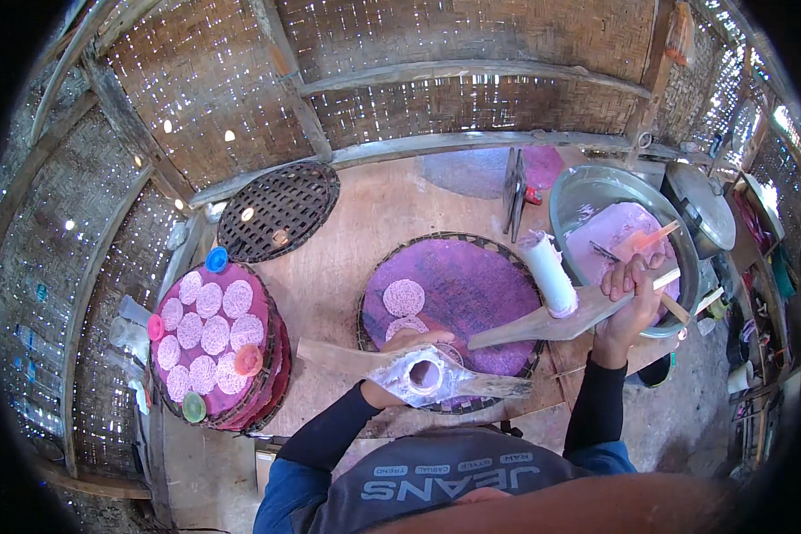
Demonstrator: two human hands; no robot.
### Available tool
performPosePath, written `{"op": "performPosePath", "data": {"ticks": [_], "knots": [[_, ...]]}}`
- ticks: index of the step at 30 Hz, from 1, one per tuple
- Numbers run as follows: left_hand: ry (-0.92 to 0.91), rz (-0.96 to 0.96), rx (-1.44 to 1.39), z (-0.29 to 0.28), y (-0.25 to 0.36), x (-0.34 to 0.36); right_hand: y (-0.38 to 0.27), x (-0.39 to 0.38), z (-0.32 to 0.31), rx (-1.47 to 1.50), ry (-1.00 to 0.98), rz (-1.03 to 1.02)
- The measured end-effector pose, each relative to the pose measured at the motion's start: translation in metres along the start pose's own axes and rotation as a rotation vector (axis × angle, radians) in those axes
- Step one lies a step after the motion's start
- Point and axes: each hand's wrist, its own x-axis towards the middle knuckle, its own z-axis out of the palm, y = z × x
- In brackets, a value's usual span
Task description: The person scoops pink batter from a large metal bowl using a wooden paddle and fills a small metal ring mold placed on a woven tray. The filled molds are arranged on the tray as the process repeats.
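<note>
Your left forearm reaches up and inward from the lower edge, and your left hand (418, 339) lies behind and under the holed wooden piece (449, 380). Its fingers show close together past the far edge, holding the wood; the rest of the grip is hidden beneath. That piece sits above the near part of the purple round tray (494, 276), its white-smeared opening facing up toward you.

Your right forearm rises steeply, and your right hand (630, 294) is closed around the handle end of the wooden paddle (529, 329), the fingers curled over its top. The paddle points left over the tray's right rim, and the white cylinder (550, 280) stands up from it, leaning left. The basin (562, 209) of pink dough (601, 233) is just beyond that hand on the counter (365, 205).
</note>
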Motion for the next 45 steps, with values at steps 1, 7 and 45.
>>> {"op": "performPosePath", "data": {"ticks": [1, 7, 45], "knots": [[0.001, 0.002, -0.006, 0.0, 0.001, 0.0, 0.001, 0.0, 0.0, -0.01, 0.013, 0.005], [0.092, -0.005, -0.065, 0.008, -0.002, -0.003, 0.01, 0.001, 0.0, 0.021, 0.092, -0.034], [0.696, 0.009, -1.168, -0.01, -0.026, 0.012, 0.014, -0.076, 0.033, -1.28, -0.903, -0.662]]}}
